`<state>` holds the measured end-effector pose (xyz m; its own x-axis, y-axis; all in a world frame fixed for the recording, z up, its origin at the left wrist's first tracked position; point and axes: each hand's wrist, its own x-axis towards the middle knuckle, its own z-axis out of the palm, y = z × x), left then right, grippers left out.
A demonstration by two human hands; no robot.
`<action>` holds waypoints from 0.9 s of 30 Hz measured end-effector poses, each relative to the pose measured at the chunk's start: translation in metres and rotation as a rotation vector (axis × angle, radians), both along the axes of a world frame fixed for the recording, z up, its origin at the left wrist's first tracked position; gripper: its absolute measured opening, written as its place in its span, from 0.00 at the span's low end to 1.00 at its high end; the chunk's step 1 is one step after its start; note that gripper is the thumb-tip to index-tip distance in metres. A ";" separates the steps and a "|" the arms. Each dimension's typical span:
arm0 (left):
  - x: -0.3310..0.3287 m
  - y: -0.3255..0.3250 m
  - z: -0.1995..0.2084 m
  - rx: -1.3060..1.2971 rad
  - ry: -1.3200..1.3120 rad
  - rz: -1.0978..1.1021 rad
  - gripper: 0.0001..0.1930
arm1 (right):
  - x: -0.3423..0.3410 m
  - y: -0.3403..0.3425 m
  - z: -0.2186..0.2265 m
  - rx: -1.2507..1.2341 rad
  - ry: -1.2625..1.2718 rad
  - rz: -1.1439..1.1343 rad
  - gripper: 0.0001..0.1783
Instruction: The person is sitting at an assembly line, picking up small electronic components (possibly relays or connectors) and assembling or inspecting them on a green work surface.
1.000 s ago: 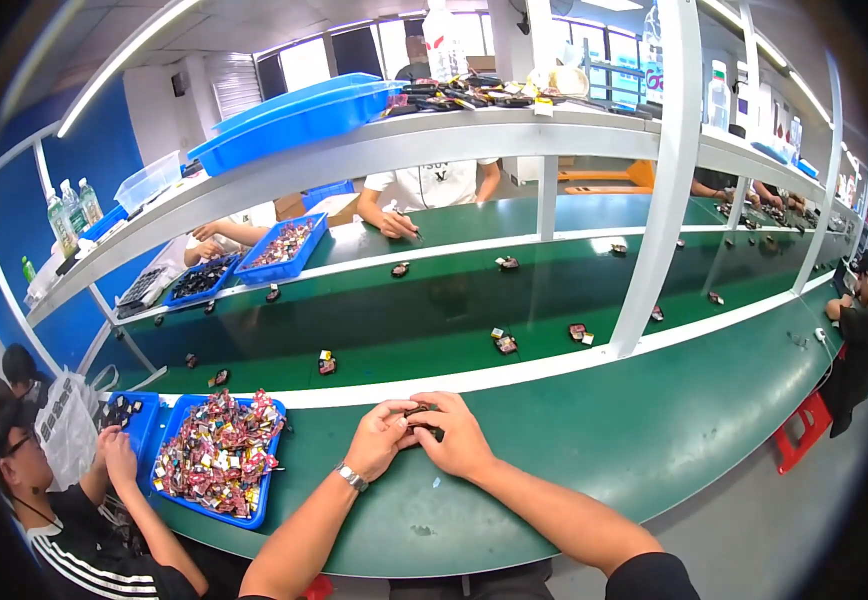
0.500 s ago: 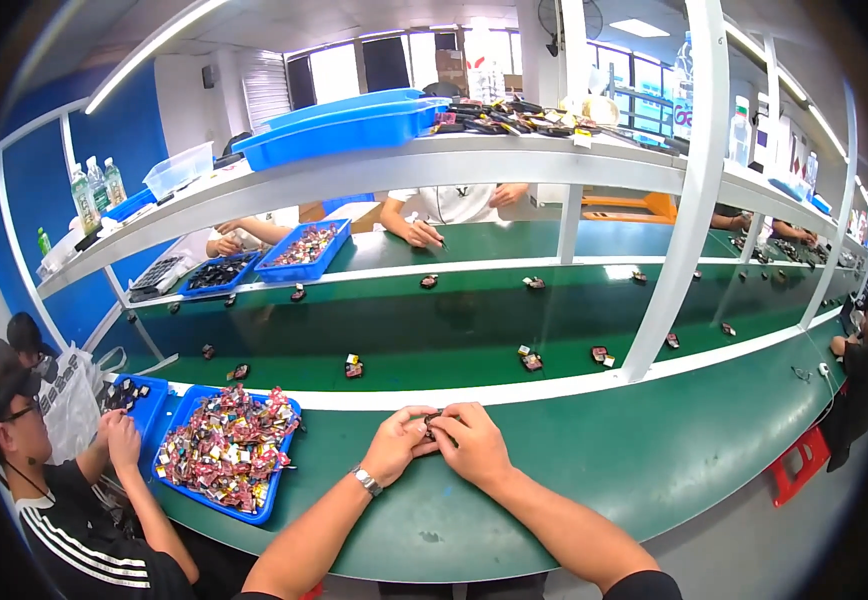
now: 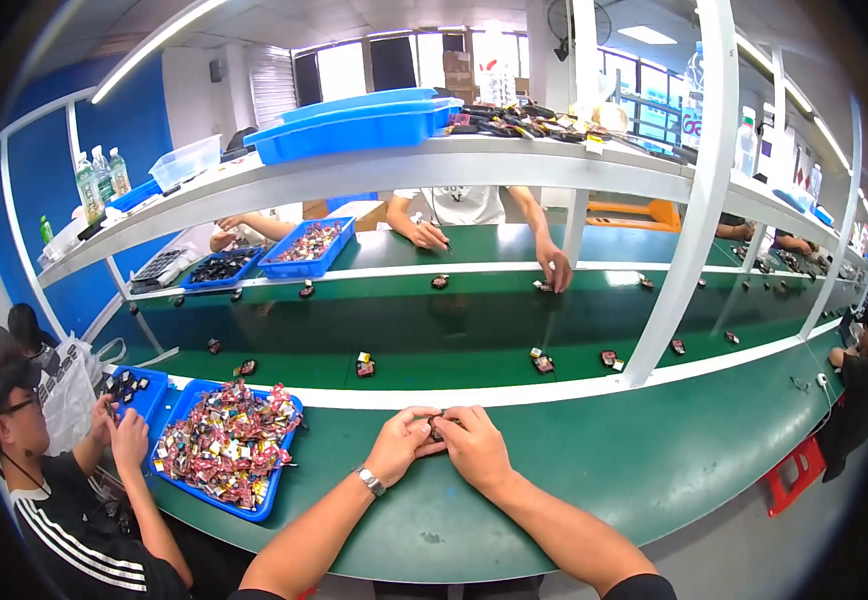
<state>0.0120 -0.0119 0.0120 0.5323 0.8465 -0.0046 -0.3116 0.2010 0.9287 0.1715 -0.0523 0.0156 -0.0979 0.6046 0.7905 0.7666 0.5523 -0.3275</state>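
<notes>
Both my hands meet above the near green worktop (image 3: 554, 440), close to the belt's white edge. Between their fingertips is a small dark part (image 3: 436, 430), mostly covered by the fingers. My left hand (image 3: 400, 447), with a watch at the wrist, pinches it from the left. My right hand (image 3: 475, 452) has its fingers bent over it from the right. Left of my hands stands a blue tray (image 3: 272, 500) heaped with small red, white and yellow wired parts (image 3: 222, 445).
Small assemblies (image 3: 542, 362) lie spaced along the green belt (image 3: 434, 335) ahead. A white post (image 3: 679, 220) and shelf (image 3: 374, 165) rise beyond the worktop. A co-worker (image 3: 64, 480) sits at my left by another blue tray (image 3: 154, 400). A red stool (image 3: 792, 478) stands at right.
Across the belt, a person's hand has reached down to an assembly there. The co-worker at my left has shifted their hands. Mine stay closed together in nearly the same place.
</notes>
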 end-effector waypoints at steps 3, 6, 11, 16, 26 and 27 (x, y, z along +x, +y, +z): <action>0.001 -0.002 0.006 0.003 0.058 0.022 0.14 | 0.000 0.001 -0.002 0.000 -0.024 -0.008 0.09; 0.005 -0.004 0.008 -0.005 0.056 0.029 0.14 | 0.005 0.000 0.000 0.026 -0.059 -0.034 0.09; 0.002 -0.003 0.003 0.037 0.062 0.013 0.13 | 0.005 0.008 -0.002 0.110 -0.084 -0.007 0.09; 0.003 0.002 -0.001 -0.012 0.065 0.089 0.15 | 0.000 -0.002 0.008 0.023 -0.022 0.030 0.13; 0.001 0.002 0.006 -0.039 -0.036 0.047 0.22 | 0.045 0.076 -0.006 -0.267 0.143 -0.088 0.15; 0.002 0.001 0.005 -0.037 -0.040 0.041 0.22 | 0.056 0.086 -0.008 -0.245 0.144 -0.142 0.17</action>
<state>0.0137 -0.0106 0.0167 0.4978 0.8672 -0.0157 -0.3570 0.2213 0.9075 0.2272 0.0340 0.0075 0.1033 0.7783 0.6193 0.7662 0.3348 -0.5485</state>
